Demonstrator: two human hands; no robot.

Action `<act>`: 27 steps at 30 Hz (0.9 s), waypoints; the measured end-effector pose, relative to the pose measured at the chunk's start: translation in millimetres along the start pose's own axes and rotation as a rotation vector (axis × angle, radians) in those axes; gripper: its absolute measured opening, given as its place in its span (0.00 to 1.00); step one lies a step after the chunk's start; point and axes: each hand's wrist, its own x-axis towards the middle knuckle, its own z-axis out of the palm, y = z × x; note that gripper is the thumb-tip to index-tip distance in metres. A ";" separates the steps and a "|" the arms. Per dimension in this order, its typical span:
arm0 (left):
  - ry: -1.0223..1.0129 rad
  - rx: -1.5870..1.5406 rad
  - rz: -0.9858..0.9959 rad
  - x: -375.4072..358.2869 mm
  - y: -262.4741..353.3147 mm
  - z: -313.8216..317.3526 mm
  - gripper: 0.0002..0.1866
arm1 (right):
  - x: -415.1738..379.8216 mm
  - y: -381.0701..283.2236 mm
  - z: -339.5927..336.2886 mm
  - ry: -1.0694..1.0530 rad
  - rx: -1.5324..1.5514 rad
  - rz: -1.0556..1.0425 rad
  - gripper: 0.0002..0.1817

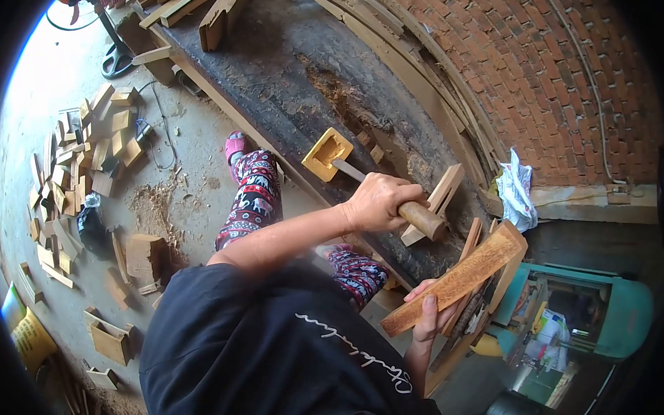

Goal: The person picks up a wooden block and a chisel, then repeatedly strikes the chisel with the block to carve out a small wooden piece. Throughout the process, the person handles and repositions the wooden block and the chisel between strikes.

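Note:
My left hand (387, 203) is closed round the thick wooden handle of a chisel (349, 170), a flat metal blade. The blade's tip reaches into a small yellow tray (308, 163) with brownish-yellow paste in it, at the edge of the dark bench. In my right hand (427, 320) is a long wooden block (459, 278) with a rough brown face, gripped thumb in front and fingers behind. It is held tilted, apart from the chisel. Between the hands, a notched wooden piece (443, 198) lies on the bench near the chisel handle.
The dark workbench (261, 56) carries wood chips and offcuts. Long boards (430, 80) lean along the brick wall (532, 76). A white plastic bag (516, 194) and a green machine (624, 311) are at the right. Many wood blocks (74, 161) and sawdust cover the floor.

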 end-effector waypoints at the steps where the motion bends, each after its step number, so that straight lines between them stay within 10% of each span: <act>1: 0.019 -0.009 -0.020 0.6 -1.7 -1.1 0.10 | 0.7 -0.6 0.1 -0.003 -0.001 -0.001 0.46; 14: 0.067 -0.012 -0.159 21.4 -12.6 -1.3 0.11 | 33.5 4.1 -2.0 0.011 -0.093 -0.293 0.40; 16: 0.078 -0.008 -0.163 21.6 -11.4 2.9 0.11 | 38.7 2.3 10.8 -0.206 -0.098 0.190 0.38; 18: 0.046 -0.005 -0.177 20.5 -11.0 3.8 0.11 | 39.5 -17.9 11.9 -0.039 -0.047 0.228 0.39; 23: -0.005 -0.010 -0.123 13.0 -6.9 3.8 0.11 | 49.9 -41.6 24.3 0.208 0.167 -0.400 0.31; 27: 0.008 -0.035 -0.129 12.4 -14.2 -5.2 0.11 | 31.1 6.4 -5.9 -0.314 -0.476 -0.107 0.27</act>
